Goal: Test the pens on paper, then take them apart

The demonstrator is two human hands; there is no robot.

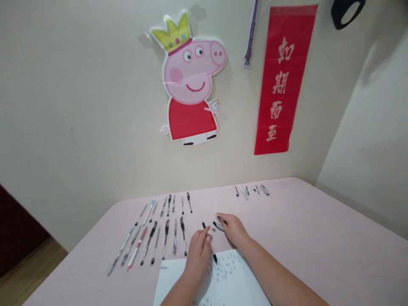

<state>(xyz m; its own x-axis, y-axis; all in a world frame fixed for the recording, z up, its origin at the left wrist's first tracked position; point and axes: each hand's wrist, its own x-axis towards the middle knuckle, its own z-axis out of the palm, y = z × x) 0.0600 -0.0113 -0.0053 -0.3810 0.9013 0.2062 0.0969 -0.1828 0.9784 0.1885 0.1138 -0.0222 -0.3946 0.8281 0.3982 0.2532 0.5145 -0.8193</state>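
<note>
My left hand (197, 251) is closed around a black pen (214, 255). The pen slants across the top edge of a white sheet of paper (236, 280) covered in small scribbles. Just beyond it, my right hand (234, 229) rests on the pink table (318, 238) with its fingers drawn together on a small black pen cap (218, 226). The two hands are almost touching.
Two rows of several pens (159, 238) lie side by side left of my hands. A few small pen pieces (251, 190) lie near the wall at the back. A cartoon pig cutout (191, 85) and a red banner (280, 80) hang on the wall. Wooden floor (28, 272) shows at the left.
</note>
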